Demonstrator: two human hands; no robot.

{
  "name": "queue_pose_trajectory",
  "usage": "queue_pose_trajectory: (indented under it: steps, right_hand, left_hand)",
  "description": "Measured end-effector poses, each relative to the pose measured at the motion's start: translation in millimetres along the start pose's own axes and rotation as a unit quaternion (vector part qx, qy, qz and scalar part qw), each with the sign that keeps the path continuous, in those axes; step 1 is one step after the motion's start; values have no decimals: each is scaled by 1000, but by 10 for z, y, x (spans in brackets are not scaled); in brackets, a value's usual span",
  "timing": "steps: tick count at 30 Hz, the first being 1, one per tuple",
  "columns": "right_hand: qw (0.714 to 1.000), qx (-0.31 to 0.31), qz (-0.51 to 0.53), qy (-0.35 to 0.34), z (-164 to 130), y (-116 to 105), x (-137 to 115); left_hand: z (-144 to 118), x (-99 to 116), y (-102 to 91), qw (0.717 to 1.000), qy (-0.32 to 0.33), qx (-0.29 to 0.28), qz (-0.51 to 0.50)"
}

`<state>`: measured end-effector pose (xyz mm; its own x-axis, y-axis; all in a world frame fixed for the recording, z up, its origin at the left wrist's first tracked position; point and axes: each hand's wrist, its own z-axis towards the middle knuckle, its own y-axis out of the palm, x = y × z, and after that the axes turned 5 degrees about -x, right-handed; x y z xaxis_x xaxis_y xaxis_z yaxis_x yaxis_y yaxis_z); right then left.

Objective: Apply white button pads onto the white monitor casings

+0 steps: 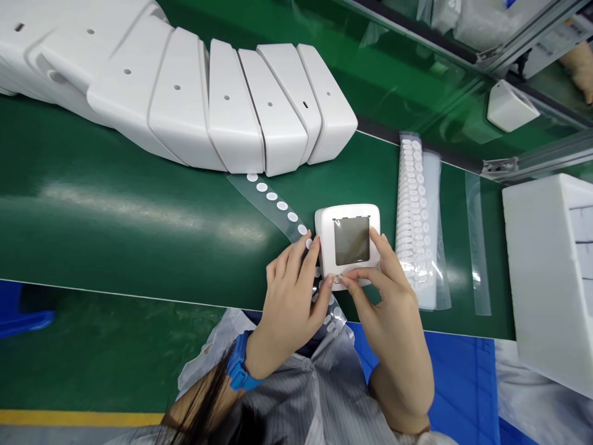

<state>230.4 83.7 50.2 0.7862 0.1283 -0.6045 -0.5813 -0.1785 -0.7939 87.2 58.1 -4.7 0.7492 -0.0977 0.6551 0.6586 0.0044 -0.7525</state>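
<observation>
A white square device with a grey display (pixel 352 241) lies face up near the table's front edge. My left hand (pixel 294 284) grips its left side, with the thumb at the lower edge. On the other side my right hand (pixel 389 303) holds the device, one finger along the right edge and the thumb and another finger pinching near a small slot at the bottom. Whether something tiny sits in that pinch I cannot make out. A clear strip of round white stickers (pixel 282 206) runs under my left fingers and down over the table edge.
A curved row of white housings (pixel 236 111) stands along the back left. To the right lie stacked sticker strips (pixel 410 210), a clear strip (pixel 477 247) and a white foam box (pixel 532 259). Behind the glass panel, another white housing (pixel 512 106) and part of a person's arm (pixel 579 71) show.
</observation>
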Motion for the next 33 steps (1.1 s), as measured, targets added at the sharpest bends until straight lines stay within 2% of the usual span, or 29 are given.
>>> queue_pose_trajectory:
  steps: [10, 33]
  right_hand:
    - [1000, 5, -7, -9, -2, 8, 4]
    - [1000, 5, -5, -2, -9, 12, 0]
  left_hand:
    - [20, 13, 0, 1000, -6, 13, 4]
    - [-6, 16, -25, 1000, 10, 1, -7]
